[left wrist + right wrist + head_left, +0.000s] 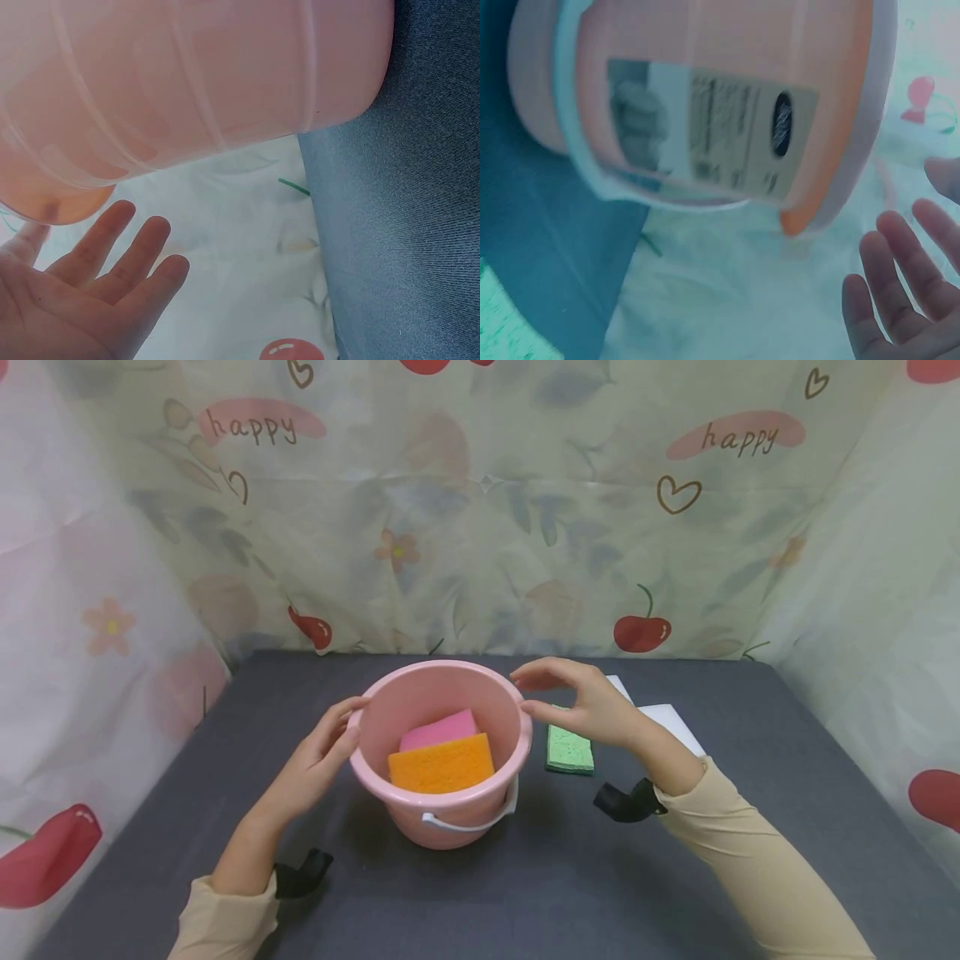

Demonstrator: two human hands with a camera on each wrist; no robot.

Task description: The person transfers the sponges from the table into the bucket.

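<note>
A pink bucket [450, 822] stands upright on the dark table, its white handle [480, 825] hanging down at the front. Inside it, an orange sponge [442, 766] leans in front of a pink sponge [441, 731]. At the bucket's left rim is my left hand [318, 756], its fingertips touching the edge; in the left wrist view the fingers [135, 259] are spread and extended. My right hand [588, 697] hovers by the right rim, thumb and fingers apart with nothing between them. The right wrist view shows a printed label [716, 131] on the bucket's side.
Right of the bucket lies a green sponge [570, 750], partly behind my right hand. White flat pieces [672, 724] lie beyond my right forearm, partly covered by it. A patterned curtain [487, 527] encloses the table [480, 902] at the back and sides.
</note>
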